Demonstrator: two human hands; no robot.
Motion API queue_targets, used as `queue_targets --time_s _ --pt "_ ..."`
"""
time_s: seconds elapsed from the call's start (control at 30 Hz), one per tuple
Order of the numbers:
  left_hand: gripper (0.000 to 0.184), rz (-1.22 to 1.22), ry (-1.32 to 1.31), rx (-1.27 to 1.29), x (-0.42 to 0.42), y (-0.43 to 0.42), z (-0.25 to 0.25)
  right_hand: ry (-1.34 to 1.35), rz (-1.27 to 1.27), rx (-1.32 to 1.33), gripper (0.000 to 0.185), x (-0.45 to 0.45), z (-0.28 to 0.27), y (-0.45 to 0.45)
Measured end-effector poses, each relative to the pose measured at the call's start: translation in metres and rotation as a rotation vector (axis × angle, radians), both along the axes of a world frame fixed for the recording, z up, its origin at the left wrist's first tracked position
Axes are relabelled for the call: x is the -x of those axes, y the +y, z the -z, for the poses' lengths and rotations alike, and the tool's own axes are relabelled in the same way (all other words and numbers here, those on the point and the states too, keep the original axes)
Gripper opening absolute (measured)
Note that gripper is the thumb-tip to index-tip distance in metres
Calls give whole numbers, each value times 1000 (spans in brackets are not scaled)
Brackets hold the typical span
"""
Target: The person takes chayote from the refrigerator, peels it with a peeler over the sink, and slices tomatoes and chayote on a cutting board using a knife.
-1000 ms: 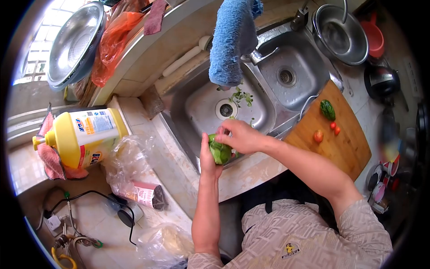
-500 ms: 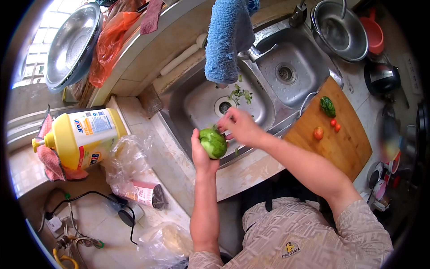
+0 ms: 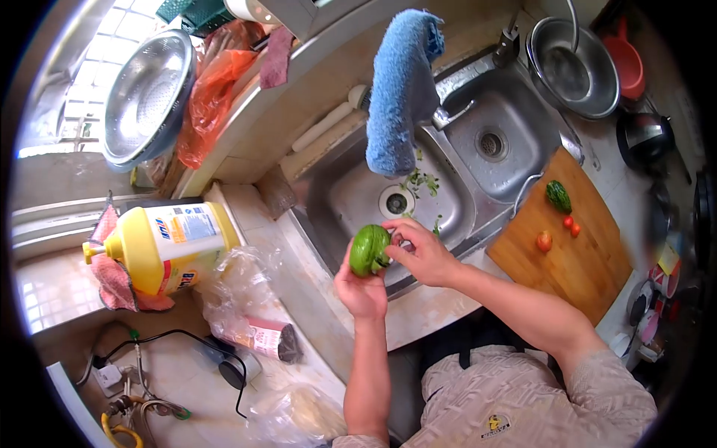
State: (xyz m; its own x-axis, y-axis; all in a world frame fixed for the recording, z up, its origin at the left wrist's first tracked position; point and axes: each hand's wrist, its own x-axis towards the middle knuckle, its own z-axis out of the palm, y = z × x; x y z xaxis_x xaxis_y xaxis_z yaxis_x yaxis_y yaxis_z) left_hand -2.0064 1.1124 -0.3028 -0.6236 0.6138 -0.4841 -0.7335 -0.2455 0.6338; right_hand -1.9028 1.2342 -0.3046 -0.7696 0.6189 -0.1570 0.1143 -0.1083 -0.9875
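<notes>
My left hand (image 3: 362, 293) cups a round green squash (image 3: 364, 250) from below, over the near edge of the left sink basin (image 3: 340, 179). Pale streaks show on its skin. Fingers closed, my right hand (image 3: 424, 255) is at the squash's right side, around what looks like a small peeler (image 3: 405, 244), mostly hidden by the fingers. Green peelings (image 3: 422, 181) lie in the basin near the drain (image 3: 396, 201).
A blue towel (image 3: 399, 89) hangs over the faucet. On the right, a cutting board (image 3: 556, 261) bears a dark green vegetable (image 3: 558, 196) and several small red tomatoes (image 3: 544, 240). A yellow jug (image 3: 168, 246) and plastic bags (image 3: 239, 291) are at left; metal bowls (image 3: 573, 67) stand at back right.
The view has shifted, so the surroundings appear farther right and lower. The squash has been turned in my left hand. My right hand has come down from above it to its right side.
</notes>
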Motion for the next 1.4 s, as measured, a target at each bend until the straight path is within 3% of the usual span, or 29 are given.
queue_targets --time_s 0.13,0.23,0.33,0.53,0.73,0.87,0.93,0.97,1.07,1.1,1.2,1.23,1.33,1.4 --pt "52 154 -5 248 7 6 -2 64 -98 -231 15 -2 0 11" --pt "53 356 -61 184 13 2 -9 73 -183 -270 18 -7 -4 18" --pt "52 376 16 222 13 -1 -5 128 -212 -448 23 -8 -8 16" --pt "49 415 121 241 8 -1 4 38 -223 -482 21 -9 -16 16" --pt "55 557 194 145 13 -19 14 -159 -257 -140 21 -8 -26 41" --pt "67 396 72 76 2 -37 32 -121 -63 537 20 1 10 54" --pt "71 359 -73 -44 7 -51 28 -194 -36 502 19 0 22 68" --pt "73 382 -17 -1 5 -53 29 -232 -26 487 18 -1 28 70" --pt "69 538 -82 168 -15 -69 52 -691 -253 -616 17 -12 61 68" --pt "65 603 -43 256 -21 -63 52 -702 -162 -790 16 -12 62 68" --pt "62 467 -160 155 -23 -42 54 -480 -71 -469 17 -22 48 64" --pt "60 423 -255 93 -18 -37 48 -442 -108 -59 17 -22 28 64" --pt "58 395 -232 61 -15 -19 34 -69 -14 547 16 -30 -7 43" --pt "56 374 -206 99 -15 -12 25 -67 -181 523 18 -40 -5 36"
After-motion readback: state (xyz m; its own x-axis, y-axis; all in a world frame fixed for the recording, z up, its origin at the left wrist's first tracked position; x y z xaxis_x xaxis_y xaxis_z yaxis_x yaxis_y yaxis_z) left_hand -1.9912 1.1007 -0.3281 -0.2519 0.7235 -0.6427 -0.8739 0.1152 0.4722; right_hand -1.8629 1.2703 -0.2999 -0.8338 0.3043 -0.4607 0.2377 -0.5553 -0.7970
